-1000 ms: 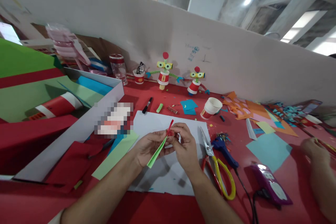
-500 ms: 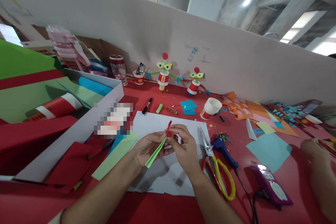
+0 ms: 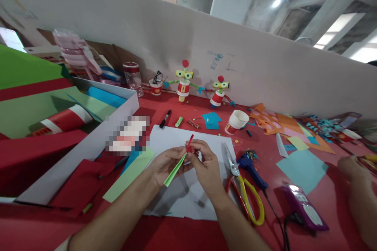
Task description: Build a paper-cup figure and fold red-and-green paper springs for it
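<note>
Above a white paper sheet (image 3: 188, 202), both hands pinch a small folded paper-strip spring. One loose strip end, green (image 3: 175, 170), points down toward me; the other, red (image 3: 191, 141), sticks up. My left hand (image 3: 167, 162) is closed on it from the left, fingers partly behind the strips. From the right, my right hand (image 3: 206, 164) grips the folded red part between thumb and fingers, hiding much of it. Beyond the sheet lie a short green paper spring (image 3: 179, 121), a red-and-white paper spring (image 3: 193, 124) and a black marker (image 3: 165, 119).
Scissors (image 3: 253, 200) and a blue glue gun (image 3: 253, 170) lie right of the sheet, near a purple device (image 3: 306, 208). Stacked paper cups (image 3: 237, 121) and two paper-cup robots (image 3: 183, 88) stand behind. A white box (image 3: 129, 104) is left. Another person's hand (image 3: 353, 168) shows far right.
My hands stay almost in the same place. The green strip end and the folded part have shifted very slightly; both hands still hold the paper.
</note>
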`<state>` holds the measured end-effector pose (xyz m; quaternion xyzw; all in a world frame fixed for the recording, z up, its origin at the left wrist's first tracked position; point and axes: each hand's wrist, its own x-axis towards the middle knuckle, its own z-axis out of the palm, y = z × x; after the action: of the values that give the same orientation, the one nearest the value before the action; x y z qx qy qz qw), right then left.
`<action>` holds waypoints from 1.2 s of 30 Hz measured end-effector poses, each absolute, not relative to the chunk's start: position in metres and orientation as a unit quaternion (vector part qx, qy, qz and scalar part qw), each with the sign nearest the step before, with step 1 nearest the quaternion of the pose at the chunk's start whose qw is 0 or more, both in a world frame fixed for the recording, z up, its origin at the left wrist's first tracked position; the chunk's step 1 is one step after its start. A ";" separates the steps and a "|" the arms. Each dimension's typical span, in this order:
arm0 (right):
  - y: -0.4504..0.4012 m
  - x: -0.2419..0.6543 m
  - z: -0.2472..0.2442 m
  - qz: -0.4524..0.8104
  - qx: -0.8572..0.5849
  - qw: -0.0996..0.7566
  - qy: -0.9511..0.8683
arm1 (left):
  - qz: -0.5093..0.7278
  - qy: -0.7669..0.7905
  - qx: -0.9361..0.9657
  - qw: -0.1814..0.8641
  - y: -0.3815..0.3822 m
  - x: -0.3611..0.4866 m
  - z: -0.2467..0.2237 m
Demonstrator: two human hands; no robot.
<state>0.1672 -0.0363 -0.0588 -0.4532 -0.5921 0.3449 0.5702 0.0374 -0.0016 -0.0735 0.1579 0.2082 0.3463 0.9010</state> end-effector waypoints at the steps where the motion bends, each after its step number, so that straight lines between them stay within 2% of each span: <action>1: -0.036 0.167 -0.060 0.352 -0.461 0.570 -0.582 | 0.362 0.225 0.152 0.892 -0.001 0.038 -0.071; 3: -0.037 0.166 -0.062 0.326 -0.477 0.591 -0.563 | 0.387 0.261 0.140 0.873 -0.001 0.039 -0.067; 8: -0.043 0.171 -0.059 0.129 -0.496 0.630 -0.583 | 0.422 0.336 0.179 0.823 0.001 0.040 -0.060; 10: -0.043 0.171 -0.058 0.172 -0.505 0.620 -0.575 | 0.451 0.367 0.227 0.782 0.000 0.041 -0.060; 14: -0.037 0.170 -0.062 0.386 -0.517 0.579 -0.498 | 0.488 0.393 0.296 0.721 -0.003 0.043 -0.061; 17: -0.031 0.168 -0.065 0.460 -0.503 0.573 -0.456 | 0.484 0.403 0.318 0.708 -0.004 0.043 -0.060; 27: -0.032 0.169 -0.063 0.458 -0.506 0.589 -0.433 | 0.444 0.376 0.331 0.743 -0.003 0.038 -0.053; 36: -0.032 0.167 -0.063 0.479 -0.519 0.594 -0.386 | 0.449 0.385 0.370 0.716 -0.002 0.039 -0.057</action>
<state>0.1674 -0.0316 -0.0628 -0.5185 -0.3858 0.4788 0.5942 0.0387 -0.0020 -0.0568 0.3704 0.3853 0.4486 0.7163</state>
